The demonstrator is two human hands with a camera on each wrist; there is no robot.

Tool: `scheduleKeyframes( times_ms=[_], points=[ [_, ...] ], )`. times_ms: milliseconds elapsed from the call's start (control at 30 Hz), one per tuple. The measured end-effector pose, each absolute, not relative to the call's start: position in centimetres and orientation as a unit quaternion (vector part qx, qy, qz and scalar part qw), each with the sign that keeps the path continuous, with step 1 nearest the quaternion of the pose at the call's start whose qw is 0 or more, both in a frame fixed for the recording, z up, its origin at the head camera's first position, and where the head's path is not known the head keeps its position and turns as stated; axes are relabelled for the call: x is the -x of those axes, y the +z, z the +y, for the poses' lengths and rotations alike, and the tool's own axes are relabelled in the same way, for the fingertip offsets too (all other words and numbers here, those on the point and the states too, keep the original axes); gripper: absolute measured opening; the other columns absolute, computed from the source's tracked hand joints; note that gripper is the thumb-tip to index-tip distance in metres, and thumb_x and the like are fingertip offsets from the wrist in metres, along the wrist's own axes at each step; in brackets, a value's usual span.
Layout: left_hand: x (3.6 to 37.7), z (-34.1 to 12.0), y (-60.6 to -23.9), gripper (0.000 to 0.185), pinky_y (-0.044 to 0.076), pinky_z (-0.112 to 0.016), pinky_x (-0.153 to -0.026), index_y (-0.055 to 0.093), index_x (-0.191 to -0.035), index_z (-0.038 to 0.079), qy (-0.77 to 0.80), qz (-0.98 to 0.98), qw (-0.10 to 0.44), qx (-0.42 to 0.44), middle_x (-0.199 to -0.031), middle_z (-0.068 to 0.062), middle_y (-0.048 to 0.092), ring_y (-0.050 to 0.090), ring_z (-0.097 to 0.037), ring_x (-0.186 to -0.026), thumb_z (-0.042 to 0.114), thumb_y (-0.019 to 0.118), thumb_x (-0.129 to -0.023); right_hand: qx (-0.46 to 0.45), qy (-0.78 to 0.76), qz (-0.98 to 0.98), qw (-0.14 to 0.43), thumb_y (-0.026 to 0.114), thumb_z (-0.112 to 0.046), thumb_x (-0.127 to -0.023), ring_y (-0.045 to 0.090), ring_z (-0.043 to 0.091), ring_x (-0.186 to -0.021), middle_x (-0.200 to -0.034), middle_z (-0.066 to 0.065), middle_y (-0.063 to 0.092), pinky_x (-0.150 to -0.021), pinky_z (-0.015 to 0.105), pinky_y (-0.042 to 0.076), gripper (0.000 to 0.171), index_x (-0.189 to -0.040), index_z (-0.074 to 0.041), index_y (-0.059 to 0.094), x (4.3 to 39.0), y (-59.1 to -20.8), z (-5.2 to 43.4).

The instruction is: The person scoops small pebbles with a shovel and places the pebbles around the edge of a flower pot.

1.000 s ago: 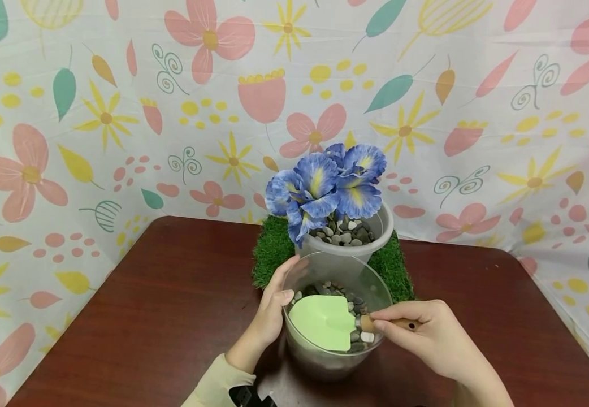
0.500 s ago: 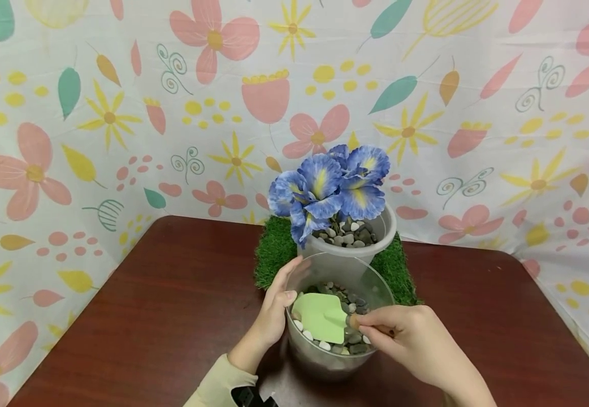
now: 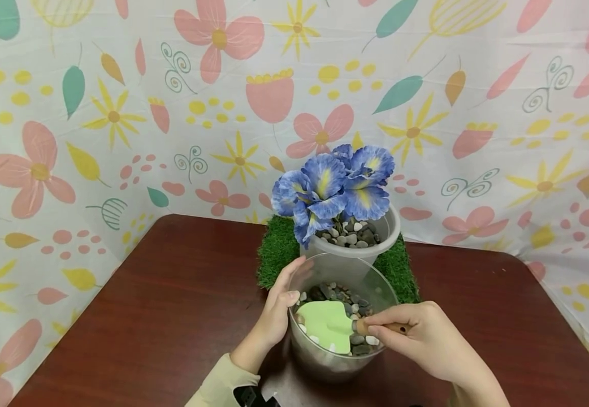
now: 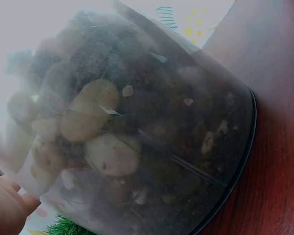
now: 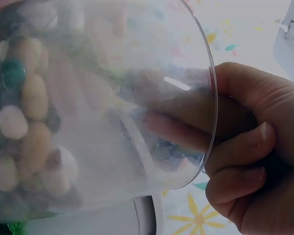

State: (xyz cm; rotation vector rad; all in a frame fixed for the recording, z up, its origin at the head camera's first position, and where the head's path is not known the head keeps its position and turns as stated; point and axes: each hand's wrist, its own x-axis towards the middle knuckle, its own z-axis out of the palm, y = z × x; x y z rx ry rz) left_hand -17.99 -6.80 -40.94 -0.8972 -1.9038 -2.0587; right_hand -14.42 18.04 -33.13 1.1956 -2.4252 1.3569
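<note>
A clear plastic pot (image 3: 320, 359) with dark soil, grey pebbles and some white stones stands near the table's front. My left hand (image 3: 273, 316) holds its left side, thumb at the rim and fingers along the outside wall. In the left wrist view, that hand (image 4: 10, 203) shows at the lower left beside the see-through wall. My right hand (image 3: 432, 336) grips the wooden handle of a hand trowel (image 3: 325, 325), whose light green blade lies inside the pot over the stones. The right wrist view has the right hand (image 5: 250, 147) at the pot's rim, curled fingers showing.
Just behind stands a whitish pot (image 3: 391, 232) of pebbles with blue artificial irises (image 3: 325, 183). It sits on a square of artificial grass (image 3: 279, 249). The brown wooden table (image 3: 182, 305) backs onto a flower-patterned cloth (image 3: 137, 113).
The trowel blade first dipped deeper left among the stones, uncovering white ones along the front, then came back slightly right with my right hand. My left hand keeps its hold on the pot.
</note>
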Motion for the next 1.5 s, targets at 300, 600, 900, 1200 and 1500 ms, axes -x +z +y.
scheduleKeyframes(
  times_ms=[300,600,900,1200,1500],
  points=[
    [17.9,-6.8,-41.1,0.059,0.027,-0.060,-0.096,0.020,-0.141,0.004,-0.699,-0.639,0.094,0.305,-0.139,-0.023,0.032,0.033,-0.039,-0.126,0.015,0.028,-0.084,-0.349,0.519,-0.778,-0.058,0.057,-0.003,-0.083,0.067,0.016,-0.080,-0.089,0.004,0.070,-0.061,0.031,0.054,0.018,-0.095,-0.006,0.070,14.6,-32.4,18.6],
    [18.1,-6.7,-41.0,0.059,0.026,-0.055,-0.098,0.021,-0.139,-0.002,-0.696,-0.643,0.104,0.303,-0.137,-0.024,0.035,0.034,-0.039,-0.126,0.013,0.028,-0.083,-0.327,0.523,-0.786,-0.035,0.059,-0.001,-0.081,0.067,0.016,-0.074,-0.085,0.005,0.070,-0.061,0.029,0.053,0.017,-0.094,-0.003,0.070,14.9,-32.3,19.5],
    [17.9,-6.7,-40.8,0.058,0.038,-0.022,-0.066,0.021,-0.139,-0.002,-0.708,-0.634,0.090,0.296,-0.138,-0.024,0.033,0.032,-0.039,-0.124,0.012,0.029,-0.083,-0.231,0.514,-0.826,-0.023,0.063,-0.010,-0.080,0.025,0.008,-0.033,-0.058,-0.007,0.056,-0.029,0.023,0.026,0.012,-0.088,-0.008,0.072,14.5,-31.9,20.0],
    [17.9,-6.8,-41.0,0.057,0.031,-0.048,-0.098,0.023,-0.141,0.007,-0.700,-0.639,0.102,0.302,-0.138,-0.024,0.034,0.032,-0.038,-0.127,0.012,0.027,-0.084,-0.220,0.515,-0.828,-0.032,0.063,-0.012,-0.080,0.024,0.010,-0.033,-0.055,-0.008,0.052,-0.029,0.023,0.025,0.012,-0.088,-0.008,0.071,14.4,-31.6,19.9],
    [17.9,-6.8,-40.8,0.056,0.040,-0.024,-0.069,0.024,-0.140,0.004,-0.700,-0.641,0.099,0.298,-0.137,-0.024,0.034,0.034,-0.038,-0.123,0.012,0.028,-0.084,-0.193,0.542,-0.817,-0.040,0.064,-0.011,-0.079,0.032,0.013,-0.034,-0.059,-0.005,0.056,-0.031,0.028,0.031,0.015,-0.090,-0.002,0.070,14.4,-31.4,19.7]
  ],
)
